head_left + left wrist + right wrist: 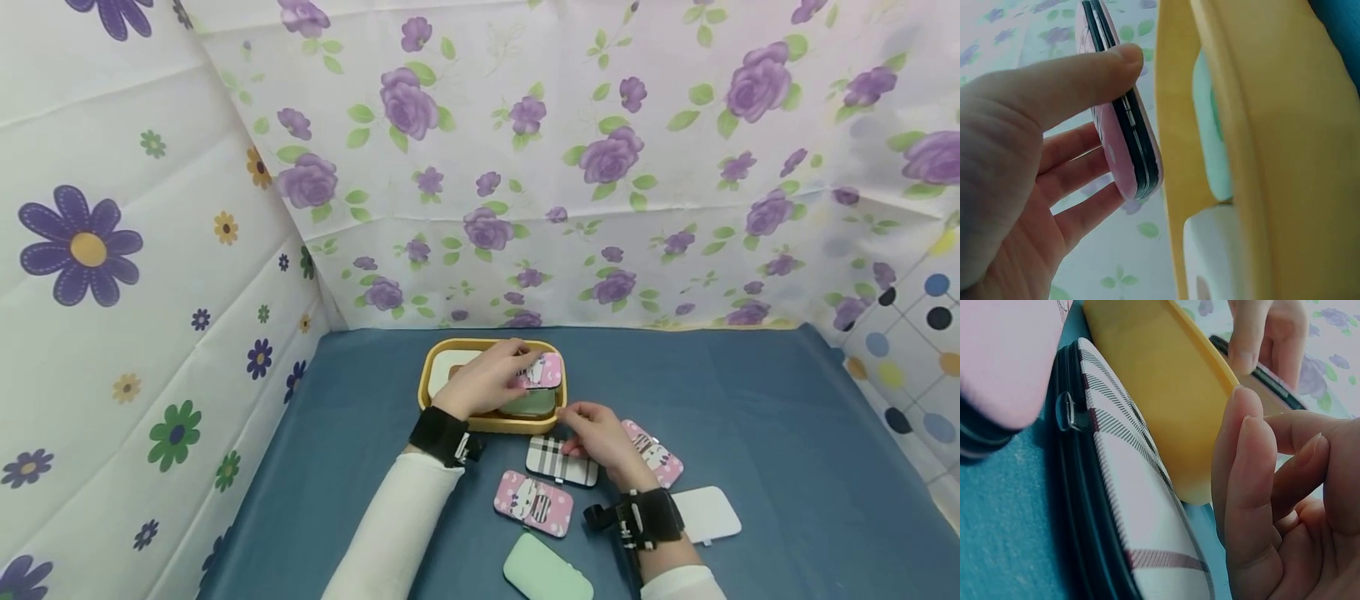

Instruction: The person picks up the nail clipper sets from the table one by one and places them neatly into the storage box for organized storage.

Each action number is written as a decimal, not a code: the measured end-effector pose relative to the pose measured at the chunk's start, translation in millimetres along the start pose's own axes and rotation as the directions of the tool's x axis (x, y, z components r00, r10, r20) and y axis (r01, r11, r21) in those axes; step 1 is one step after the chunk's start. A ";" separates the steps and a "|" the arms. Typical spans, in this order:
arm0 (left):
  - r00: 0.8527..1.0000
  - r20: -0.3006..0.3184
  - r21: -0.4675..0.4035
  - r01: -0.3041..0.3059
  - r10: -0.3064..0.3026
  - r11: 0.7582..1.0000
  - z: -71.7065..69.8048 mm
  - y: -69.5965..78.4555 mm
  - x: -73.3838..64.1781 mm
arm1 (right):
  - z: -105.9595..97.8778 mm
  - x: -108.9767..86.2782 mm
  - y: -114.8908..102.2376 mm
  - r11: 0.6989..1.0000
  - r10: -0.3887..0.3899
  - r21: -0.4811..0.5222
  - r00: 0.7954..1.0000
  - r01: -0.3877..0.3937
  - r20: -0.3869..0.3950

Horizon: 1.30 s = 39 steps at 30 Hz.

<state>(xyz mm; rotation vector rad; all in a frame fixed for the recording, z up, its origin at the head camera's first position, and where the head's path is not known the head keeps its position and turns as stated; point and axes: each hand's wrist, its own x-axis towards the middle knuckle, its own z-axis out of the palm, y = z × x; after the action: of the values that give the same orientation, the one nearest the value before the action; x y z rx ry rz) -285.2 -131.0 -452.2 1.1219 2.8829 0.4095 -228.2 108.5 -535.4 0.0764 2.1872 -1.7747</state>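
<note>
My left hand point(491, 375) holds a pink cartoon-print clasp case point(542, 371), thumb on one side and fingers on the other, over the right part of the yellow bin point(495, 423). Inside the bin lie a white case point(444, 367) and a green case point(531, 404). At the bin's near right corner, my right hand point(600, 433) pinches the rim between thumb and fingertips. Just below that hand a plaid clasp case point(1141, 487) lies on the table, partly covered by it in the head view.
Around my right forearm on the blue tabletop point(337, 500) lie two pink cartoon cases point(534, 503) point(656, 454), a white case point(708, 512) and a mint green case point(546, 568). Flowered cloth walls point(480, 167) stand behind and at both sides.
</note>
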 end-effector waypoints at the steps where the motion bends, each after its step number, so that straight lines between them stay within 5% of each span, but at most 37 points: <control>1: 1.000 0.004 0.000 -0.005 0.005 1.000 0.9 -0.4 1.7 | 0.4 0.0 -0.1 1.000 0.000 0.001 1.000 0.000 0.000; 19: 0.996 0.021 0.024 0.081 -0.081 0.996 19.0 -10.2 14.4 | 4.2 0.5 -0.2 1.000 0.013 0.024 1.000 -0.013 -0.001; 39: 0.993 0.032 0.026 0.117 -0.118 0.993 22.0 -10.7 21.1 | -0.5 -0.5 -0.1 1.000 0.016 0.005 1.000 -0.016 -0.008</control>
<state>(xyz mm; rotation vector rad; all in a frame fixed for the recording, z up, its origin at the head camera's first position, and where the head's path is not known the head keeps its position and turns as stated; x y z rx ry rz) -305.4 -119.4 -474.6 0.9461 2.9137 0.3488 -227.8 109.0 -535.1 0.1017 2.1816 -1.7738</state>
